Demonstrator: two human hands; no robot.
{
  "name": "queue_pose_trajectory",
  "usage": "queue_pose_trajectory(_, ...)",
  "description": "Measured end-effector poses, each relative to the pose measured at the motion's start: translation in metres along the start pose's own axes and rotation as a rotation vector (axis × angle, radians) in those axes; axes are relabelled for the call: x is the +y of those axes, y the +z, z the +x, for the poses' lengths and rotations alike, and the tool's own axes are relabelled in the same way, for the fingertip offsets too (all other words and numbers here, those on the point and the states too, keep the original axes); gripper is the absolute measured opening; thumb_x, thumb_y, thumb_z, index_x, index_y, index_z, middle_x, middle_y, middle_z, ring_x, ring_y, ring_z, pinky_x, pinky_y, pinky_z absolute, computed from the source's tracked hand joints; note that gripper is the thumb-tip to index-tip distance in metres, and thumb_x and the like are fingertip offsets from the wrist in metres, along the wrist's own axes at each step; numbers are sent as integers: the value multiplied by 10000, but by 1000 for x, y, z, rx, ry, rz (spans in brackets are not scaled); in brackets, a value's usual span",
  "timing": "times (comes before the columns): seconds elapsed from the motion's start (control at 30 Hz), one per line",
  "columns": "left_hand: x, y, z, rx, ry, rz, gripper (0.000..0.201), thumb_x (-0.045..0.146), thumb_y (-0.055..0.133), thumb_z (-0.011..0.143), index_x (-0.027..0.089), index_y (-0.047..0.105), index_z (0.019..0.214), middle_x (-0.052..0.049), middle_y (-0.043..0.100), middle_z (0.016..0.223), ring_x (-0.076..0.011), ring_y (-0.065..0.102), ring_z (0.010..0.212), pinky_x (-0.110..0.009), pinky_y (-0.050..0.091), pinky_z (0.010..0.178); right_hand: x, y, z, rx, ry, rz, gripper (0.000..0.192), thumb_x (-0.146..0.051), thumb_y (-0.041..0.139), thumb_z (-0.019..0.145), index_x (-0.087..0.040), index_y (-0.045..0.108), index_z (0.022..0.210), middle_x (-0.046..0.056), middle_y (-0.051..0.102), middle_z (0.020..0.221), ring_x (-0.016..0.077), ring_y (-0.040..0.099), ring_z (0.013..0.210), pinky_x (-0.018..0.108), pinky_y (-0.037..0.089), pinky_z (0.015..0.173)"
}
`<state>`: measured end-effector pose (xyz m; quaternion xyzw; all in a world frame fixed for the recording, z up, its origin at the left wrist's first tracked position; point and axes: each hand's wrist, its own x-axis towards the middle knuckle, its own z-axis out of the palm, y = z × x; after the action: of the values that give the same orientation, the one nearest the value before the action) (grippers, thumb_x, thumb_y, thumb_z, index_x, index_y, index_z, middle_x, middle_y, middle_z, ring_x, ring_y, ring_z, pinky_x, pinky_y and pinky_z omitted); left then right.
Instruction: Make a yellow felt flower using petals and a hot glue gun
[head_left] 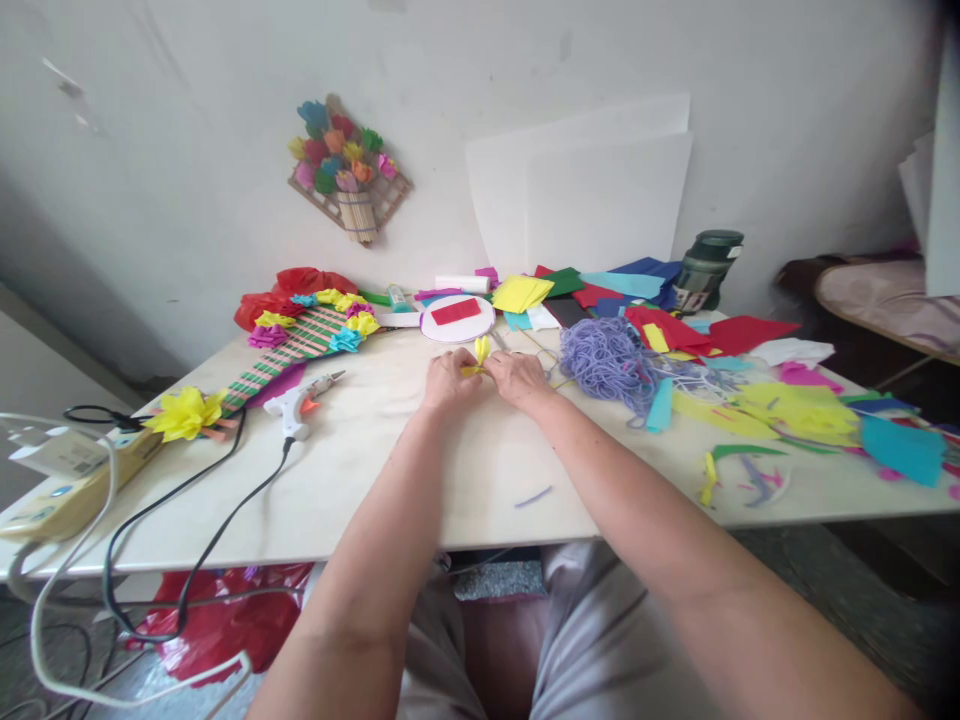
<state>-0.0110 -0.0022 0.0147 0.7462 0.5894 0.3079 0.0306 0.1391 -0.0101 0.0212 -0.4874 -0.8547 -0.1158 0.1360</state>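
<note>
Between my two hands is a small yellow paper flower [481, 349], its folded petals sticking up above the fingers. My left hand [450, 380] pinches it from the left side. My right hand [519, 378] closes on its lower right, with the fingertips of both hands meeting at its base. Just beyond the hands lies a white disc [480, 326] with a purple rim and a red paper rectangle [455, 312] on it. A tangled heap of purple yarn [606, 360] sits to the right of my right hand. A short purple yarn piece [534, 497] lies nearer me.
A white glue gun [288, 408] with a black cord lies left, near a power strip [45, 505]. Behind it is a green striped craft piece [289, 355] with paper flowers. Coloured paper sheets [523, 293], scraps [795, 412] and a dark green jar [705, 275] occupy the back and right.
</note>
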Motion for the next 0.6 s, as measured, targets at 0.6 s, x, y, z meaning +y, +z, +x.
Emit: queue_pose_trajectory(0.6, -8, 5, 0, 18, 82, -53, 189, 236, 564, 638, 190, 629, 809, -41, 676, 810, -186, 601, 771, -292, 451, 766, 19, 8, 3, 317, -124, 85, 325, -273, 601, 791, -165, 575, 1096, 112, 558, 1168, 266, 450, 1071, 396, 387, 896)
